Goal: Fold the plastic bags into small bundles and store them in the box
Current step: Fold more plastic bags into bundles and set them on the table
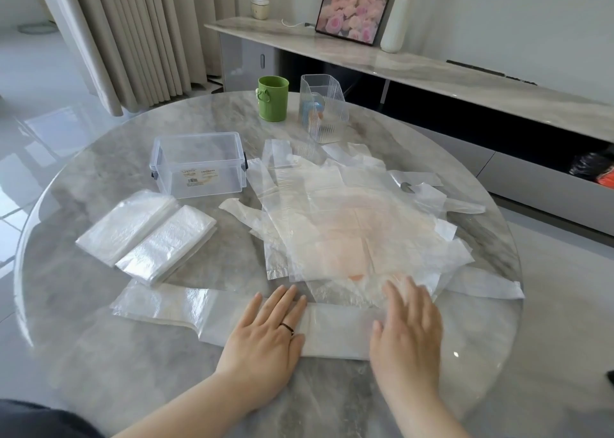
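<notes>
Plastic bag (335,333), folded to a strip, lies at the near table (133,371) edge under flat left hand (265,334) and right hand (407,331), fingers straight — lift carelessly and it could spring open.

Table top (99,371) is grey marble-look stone, very glossy and smooth, reflects light. Plastic bags (349,211) are thin translucent film, crinkled, approx. half-shiny. The folded strip (335,331) and bundles (166,245) are the same film, whiter where layered. Box (199,158) is clear hard plastic, smooth. Cup (273,100) is green, matt. Holder (324,105) is clear plastic w/ ribbed walls.
</notes>
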Motion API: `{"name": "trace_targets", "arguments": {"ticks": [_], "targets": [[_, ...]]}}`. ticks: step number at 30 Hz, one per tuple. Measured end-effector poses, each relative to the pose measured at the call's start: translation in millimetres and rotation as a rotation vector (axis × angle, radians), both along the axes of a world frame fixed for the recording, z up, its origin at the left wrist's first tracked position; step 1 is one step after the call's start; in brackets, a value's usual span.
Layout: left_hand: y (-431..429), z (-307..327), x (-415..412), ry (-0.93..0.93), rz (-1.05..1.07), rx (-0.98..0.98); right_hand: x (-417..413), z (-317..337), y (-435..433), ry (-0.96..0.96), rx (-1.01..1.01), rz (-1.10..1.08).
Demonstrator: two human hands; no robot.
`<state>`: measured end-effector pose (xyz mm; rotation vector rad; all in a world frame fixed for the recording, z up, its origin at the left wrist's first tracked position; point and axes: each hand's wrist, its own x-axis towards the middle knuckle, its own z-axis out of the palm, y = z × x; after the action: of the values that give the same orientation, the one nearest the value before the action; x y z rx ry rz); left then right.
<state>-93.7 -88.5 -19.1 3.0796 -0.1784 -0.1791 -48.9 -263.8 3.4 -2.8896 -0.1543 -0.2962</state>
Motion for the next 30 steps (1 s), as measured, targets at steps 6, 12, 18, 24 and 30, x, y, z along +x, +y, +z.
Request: {"name": "trace_targets", "arguments": {"ticks": [6,12,18,24,30], "targets": [[2.7,-2.8,-0.9,0.014,-0.051,0.002,-26.2,-16.8,43.7,0.222,-0.139,0.412],[-0.2,-5.1,0.7,0.007,-0.026,0.008,-25.2,-24.2,-1.9,0.378,-0.275,0.267],[-1.0,0.8,2.5,0.016,0.01,-0.033,-24.3,1.4,-30.3,0.281,-0.027,-0.061],[7.3,31.4,16.8,0.074,0.11,-0.12,-14.3,14.8,-35.0,0.345,-0.023,-0.167],[20.8,44.1,31.0,0.379,0.161,-0.158,-11.9,23.9,-30.8,0.519,0.018,-0.214]]}}
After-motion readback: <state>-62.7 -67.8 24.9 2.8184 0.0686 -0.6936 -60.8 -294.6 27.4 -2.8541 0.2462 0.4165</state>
